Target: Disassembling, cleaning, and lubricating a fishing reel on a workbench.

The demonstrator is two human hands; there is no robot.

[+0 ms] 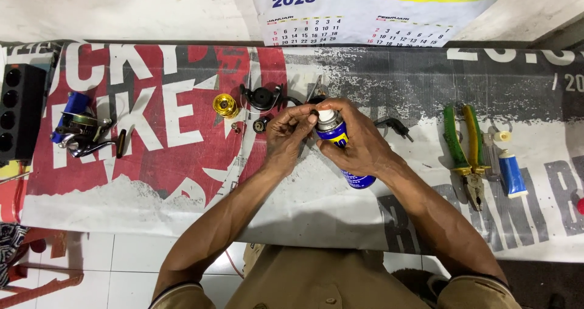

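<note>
Spray can [342, 140] tilted, nozzle up-left

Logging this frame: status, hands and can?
Right hand gripping blue spray can. Left hand pinching small dark part at nozzle. Nothing between them; gold spool, pliers lie aside.

Scene was evenly and brightly lit, light seemingly from above and slightly ahead. Soft shadow fell from the forearms onto the surface [340, 211] toward the near edge; small short shadows sat under the pliers [465, 154] and the reel [82, 129]. Glare was mild: a bright spot on the gold spool [225, 105], slight sheen on the spray can [340, 145]. Focus was sharp across the middle, print on the banner [152, 114] crisp. Wide-angle bend showed at the edges, the far surface edge bowing. Bottom corners were darker, floor tiles [121, 272] a bit soft. No motion blur.
</note>
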